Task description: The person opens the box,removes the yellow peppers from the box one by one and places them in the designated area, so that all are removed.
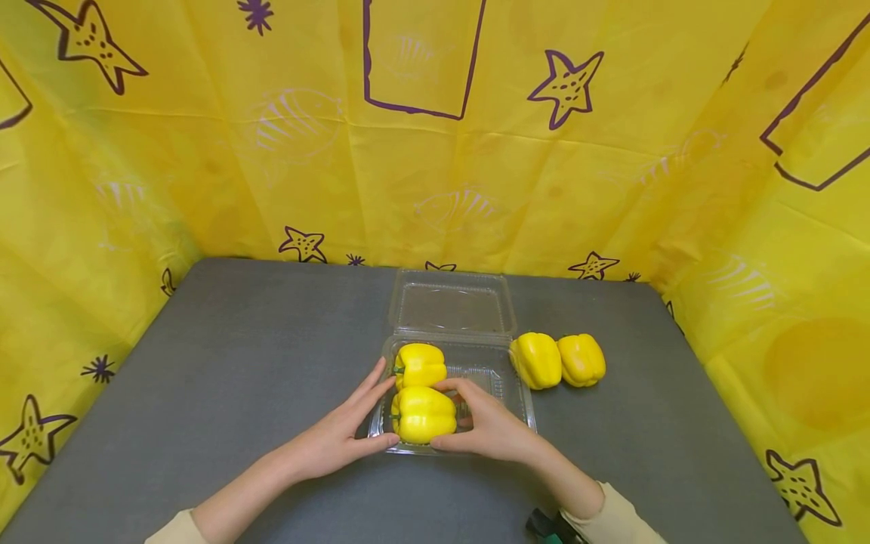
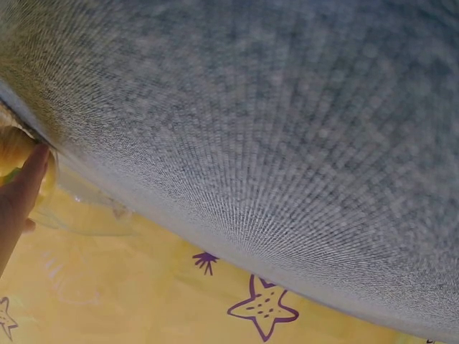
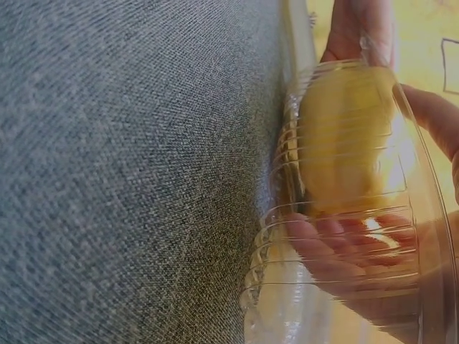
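A clear hinged plastic container lies open on the table, its lid folded back. Two yellow bell peppers sit along its left side, the far bell pepper behind the near bell pepper. My right hand holds the near pepper from its right, thumb in front and fingers behind. In the right wrist view, that pepper shows through the clear wall. My left hand rests at the container's left edge, its fingers fairly straight and the thumb by the front corner.
Two more yellow bell peppers, a left bell pepper and a right bell pepper, lie side by side right of the container. A dark object shows partly by the right sleeve. A yellow patterned cloth surrounds the grey table.
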Motion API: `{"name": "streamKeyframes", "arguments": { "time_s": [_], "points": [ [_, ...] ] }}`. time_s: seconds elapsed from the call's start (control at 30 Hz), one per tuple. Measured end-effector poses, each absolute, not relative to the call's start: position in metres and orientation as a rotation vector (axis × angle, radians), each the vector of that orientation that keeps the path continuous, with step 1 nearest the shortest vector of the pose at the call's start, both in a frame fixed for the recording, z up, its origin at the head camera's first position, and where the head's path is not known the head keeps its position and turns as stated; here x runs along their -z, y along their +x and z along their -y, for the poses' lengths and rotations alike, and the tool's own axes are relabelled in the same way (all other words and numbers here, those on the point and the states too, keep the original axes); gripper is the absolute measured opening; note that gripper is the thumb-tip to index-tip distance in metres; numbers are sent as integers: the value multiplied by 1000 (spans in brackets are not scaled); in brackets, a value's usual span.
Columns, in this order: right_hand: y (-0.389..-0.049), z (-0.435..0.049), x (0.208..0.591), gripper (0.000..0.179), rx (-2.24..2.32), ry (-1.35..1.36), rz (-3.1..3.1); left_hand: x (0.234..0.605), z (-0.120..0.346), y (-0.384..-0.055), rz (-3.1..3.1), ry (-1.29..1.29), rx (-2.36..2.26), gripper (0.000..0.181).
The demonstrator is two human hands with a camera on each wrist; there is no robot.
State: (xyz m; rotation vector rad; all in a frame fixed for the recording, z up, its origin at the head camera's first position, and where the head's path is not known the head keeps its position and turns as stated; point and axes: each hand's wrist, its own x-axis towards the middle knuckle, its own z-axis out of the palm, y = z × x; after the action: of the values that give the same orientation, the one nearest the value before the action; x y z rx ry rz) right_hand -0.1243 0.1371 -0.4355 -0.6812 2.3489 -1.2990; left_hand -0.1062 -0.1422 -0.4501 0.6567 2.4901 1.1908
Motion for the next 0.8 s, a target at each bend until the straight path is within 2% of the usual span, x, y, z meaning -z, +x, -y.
{"name": "streamKeyframes", "arguments": {
  "time_s": [0.8],
  "points": [
    [-131,-135,439,64,1298,-660,-2281,450,142,-107,-2489,656,-1190,88]
  ]
}}
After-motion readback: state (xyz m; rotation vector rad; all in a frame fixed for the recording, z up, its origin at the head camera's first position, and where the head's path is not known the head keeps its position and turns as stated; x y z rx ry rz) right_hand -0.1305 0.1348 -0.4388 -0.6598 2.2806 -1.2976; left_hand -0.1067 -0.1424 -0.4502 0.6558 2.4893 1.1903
